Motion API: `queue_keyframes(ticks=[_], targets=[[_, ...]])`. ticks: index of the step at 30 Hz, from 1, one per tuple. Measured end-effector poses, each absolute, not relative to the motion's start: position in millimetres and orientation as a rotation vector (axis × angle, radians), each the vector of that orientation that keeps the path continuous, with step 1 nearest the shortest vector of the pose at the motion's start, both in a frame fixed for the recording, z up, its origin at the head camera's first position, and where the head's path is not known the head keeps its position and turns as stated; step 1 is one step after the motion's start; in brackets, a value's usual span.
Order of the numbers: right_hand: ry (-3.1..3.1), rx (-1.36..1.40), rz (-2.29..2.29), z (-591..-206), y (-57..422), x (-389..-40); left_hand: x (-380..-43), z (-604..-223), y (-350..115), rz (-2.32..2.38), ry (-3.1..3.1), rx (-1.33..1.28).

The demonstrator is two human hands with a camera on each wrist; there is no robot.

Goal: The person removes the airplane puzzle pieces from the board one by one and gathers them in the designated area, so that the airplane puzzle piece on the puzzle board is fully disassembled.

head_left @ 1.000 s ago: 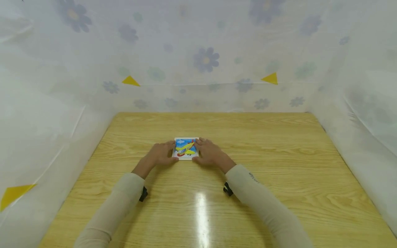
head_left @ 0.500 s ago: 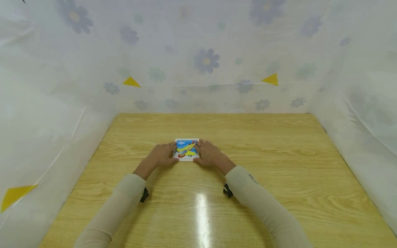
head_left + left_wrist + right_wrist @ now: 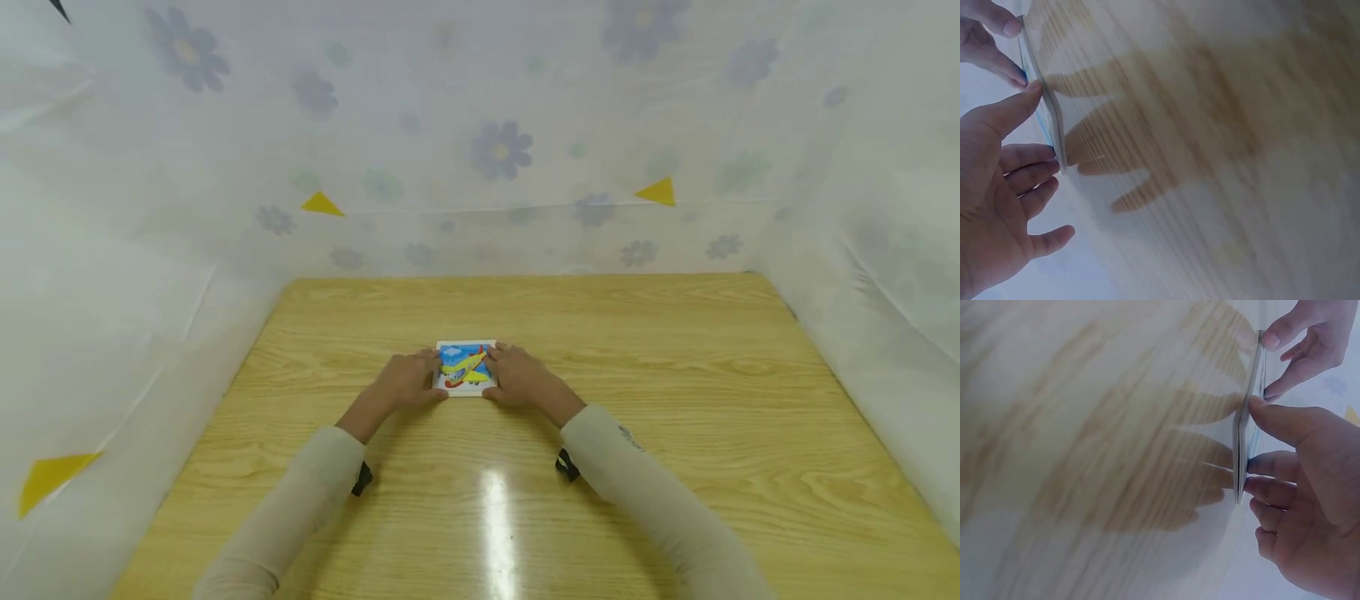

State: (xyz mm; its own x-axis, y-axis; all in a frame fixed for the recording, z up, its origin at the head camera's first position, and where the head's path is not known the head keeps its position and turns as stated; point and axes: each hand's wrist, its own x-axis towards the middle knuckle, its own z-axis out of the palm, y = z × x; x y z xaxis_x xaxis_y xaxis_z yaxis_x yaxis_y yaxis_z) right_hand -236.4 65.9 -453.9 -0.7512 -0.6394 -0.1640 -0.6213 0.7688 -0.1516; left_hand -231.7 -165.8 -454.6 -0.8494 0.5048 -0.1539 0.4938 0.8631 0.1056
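A small square airplane picture board (image 3: 465, 368) with a white border lies flat near the middle of the wooden table, a yellow plane on blue sky across it. From the left, my left hand (image 3: 405, 381) holds it, thumb at the near corner and fingers along the side. My right hand (image 3: 527, 377) grips the opposite side, its thumb at the near edge and fingers by the far corner. In the left wrist view the board's thin edge (image 3: 1052, 112) shows between thumb and fingers, with the little finger stretched away from it. The right wrist view shows similar contact by the right hand (image 3: 1310, 469).
The wooden table (image 3: 637, 333) reaches back to a pale flowered curtain (image 3: 420, 150), with white sheeting on both sides. Yellow triangles (image 3: 657, 192) mark the curtain. A bright light reflection (image 3: 497, 525) lies on the near tabletop.
The head view has shifted slightly. Board and both hands appear a little further right and lower in it, with the hold on the board looking the same.
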Motion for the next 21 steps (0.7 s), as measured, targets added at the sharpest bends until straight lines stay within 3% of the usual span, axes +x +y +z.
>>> queue_keyframes(ticks=[21], targets=[[2.742, -0.938, -0.073, -451.4, 85.6, -227.7, -218.8, -451.8, -139.6, 0.061, 2.863, 0.758]])
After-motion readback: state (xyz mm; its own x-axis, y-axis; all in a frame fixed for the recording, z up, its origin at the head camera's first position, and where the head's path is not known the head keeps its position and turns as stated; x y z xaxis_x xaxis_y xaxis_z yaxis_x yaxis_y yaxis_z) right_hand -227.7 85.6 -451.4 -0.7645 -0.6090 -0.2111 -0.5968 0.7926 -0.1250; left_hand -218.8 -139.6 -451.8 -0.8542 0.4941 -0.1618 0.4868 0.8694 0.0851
